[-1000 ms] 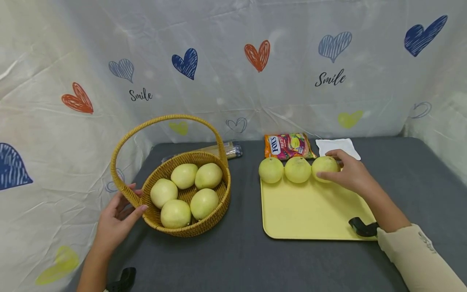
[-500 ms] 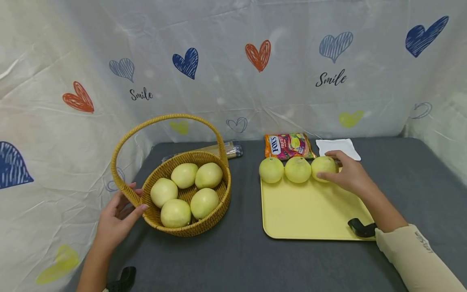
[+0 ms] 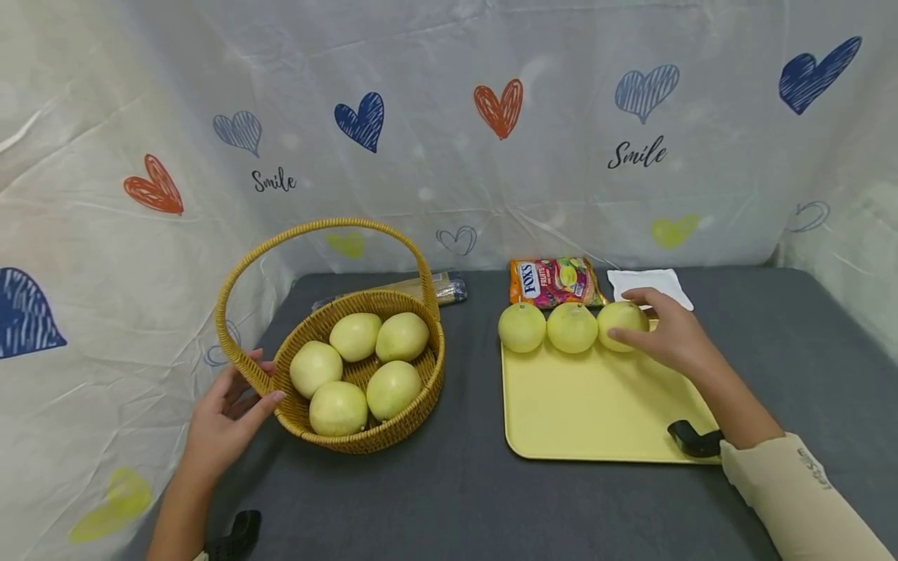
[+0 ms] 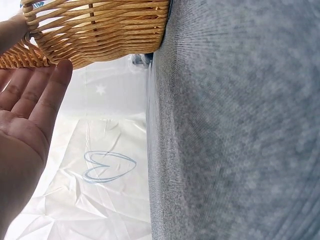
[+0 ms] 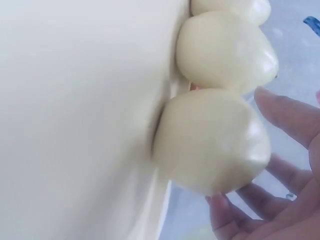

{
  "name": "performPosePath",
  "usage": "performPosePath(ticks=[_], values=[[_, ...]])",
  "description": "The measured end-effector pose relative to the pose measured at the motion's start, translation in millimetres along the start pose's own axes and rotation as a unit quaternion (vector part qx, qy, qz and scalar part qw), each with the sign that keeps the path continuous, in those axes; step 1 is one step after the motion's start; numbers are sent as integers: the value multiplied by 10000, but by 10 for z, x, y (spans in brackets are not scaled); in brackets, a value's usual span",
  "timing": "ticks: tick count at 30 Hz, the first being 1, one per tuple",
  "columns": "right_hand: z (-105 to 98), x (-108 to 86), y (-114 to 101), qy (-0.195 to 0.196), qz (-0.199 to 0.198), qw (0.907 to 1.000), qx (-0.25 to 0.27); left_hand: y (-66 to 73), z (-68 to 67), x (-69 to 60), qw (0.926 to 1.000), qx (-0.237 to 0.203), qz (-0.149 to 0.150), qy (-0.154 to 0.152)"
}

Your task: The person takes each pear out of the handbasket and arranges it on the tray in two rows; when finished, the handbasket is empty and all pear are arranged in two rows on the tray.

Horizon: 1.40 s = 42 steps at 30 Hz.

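Observation:
In the head view, a wicker basket [image 3: 354,448] with a tall arched handle holds several round yellow-green fruits. My left hand [image 3: 224,421] holds the basket where the handle meets its left side, thumb in front and fingers behind. The left wrist view has the fingers [image 4: 37,97] against the weave. On the right, three more such fruits line the far edge of a yellow tray [image 3: 589,413]. My right hand [image 3: 669,331] holds the rightmost fruit [image 3: 619,326], thumb on the near side. Seen from the right wrist, this fruit [image 5: 210,142] sits at the tray's edge, fingertips at its side.
Behind the row of fruits lie a candy bag [image 3: 557,282] and a white folded cloth or tissue [image 3: 652,284]. A clear-wrapped long pack [image 3: 445,288] lies behind the basket. Grey cloth [image 3: 466,389] covers the table, with a printed curtain [image 3: 421,117] around it.
My right hand and the fruit it holds have shifted very slightly left. The left hand and the basket stay in place.

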State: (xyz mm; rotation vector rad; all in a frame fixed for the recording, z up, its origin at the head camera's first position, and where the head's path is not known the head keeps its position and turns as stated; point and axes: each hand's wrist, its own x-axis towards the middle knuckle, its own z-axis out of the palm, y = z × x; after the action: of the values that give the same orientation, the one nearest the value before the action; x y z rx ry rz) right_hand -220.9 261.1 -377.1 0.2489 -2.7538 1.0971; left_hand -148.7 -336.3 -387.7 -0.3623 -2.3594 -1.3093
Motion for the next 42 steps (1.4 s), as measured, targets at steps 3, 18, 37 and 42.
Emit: performPosePath(ticks=[3, 18, 37, 42], values=[[2, 3, -96, 271, -249, 9993, -34, 3, -2, 4, 10000, 1, 7, -13], [748, 218, -1252, -296, -2565, 9632, 748, -8, -4, 9, 9999, -96, 132, -51], [1819, 677, -2145, -1881, -3250, 9001, -2209, -1, -14, 9, 9999, -66, 91, -22], [1857, 708, -2208, -2170, -3176, 8769, -2884, -13, -17, 5, 9998, -22, 188, -26]])
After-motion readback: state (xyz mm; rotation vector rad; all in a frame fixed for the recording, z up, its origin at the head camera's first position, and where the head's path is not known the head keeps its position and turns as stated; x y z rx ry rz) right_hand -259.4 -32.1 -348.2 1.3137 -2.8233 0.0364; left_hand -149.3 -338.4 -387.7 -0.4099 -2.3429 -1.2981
